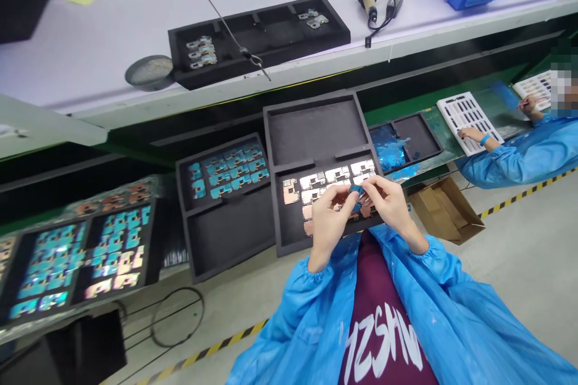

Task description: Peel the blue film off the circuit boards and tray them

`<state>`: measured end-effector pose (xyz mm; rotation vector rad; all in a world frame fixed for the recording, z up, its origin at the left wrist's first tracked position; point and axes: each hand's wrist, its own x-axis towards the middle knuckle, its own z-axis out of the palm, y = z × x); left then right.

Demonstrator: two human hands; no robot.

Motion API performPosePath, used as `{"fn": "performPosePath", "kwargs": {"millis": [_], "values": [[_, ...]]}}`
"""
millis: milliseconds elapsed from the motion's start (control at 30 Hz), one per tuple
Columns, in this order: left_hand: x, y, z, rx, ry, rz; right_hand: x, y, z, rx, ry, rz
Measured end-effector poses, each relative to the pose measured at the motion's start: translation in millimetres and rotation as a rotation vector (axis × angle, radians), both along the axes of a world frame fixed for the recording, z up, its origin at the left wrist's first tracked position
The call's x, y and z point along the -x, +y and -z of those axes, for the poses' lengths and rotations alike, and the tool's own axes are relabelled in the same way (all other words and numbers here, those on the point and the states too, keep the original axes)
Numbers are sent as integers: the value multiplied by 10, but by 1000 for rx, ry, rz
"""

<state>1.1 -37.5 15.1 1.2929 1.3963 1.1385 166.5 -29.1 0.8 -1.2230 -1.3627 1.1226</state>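
Note:
My left hand and my right hand meet over the near half of a black foam tray. Both pinch one small blue-covered part between their fingertips. Under the hands lie several shiny copper and silver plates in that tray's near compartment. Its far compartment holds nothing. Blue sleeves cover both my forearms.
A second black tray with blue-covered parts sits to the left, more trays at far left. Peeled blue film fills a tray on the right. A cardboard box stands on the floor. A co-worker's hand rests on a white tray. A shelf above holds another tray.

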Motion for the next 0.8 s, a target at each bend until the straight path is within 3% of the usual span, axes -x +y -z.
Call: {"fn": "performPosePath", "kwargs": {"millis": [167,300,467,600,800], "values": [[-19,10,55,71,-70,-81,-14,-8,7,-267,-181,53],[14,14,50,96,-101,-49,-10,-8,35,-407,-277,109],[92,18,27,176,-164,51,-18,14,91,-474,-362,188],[105,42,103,251,-265,66,-67,20,121,-500,-436,202],[76,115,254,430,-538,29,-189,-30,139,-545,-461,75]]}}
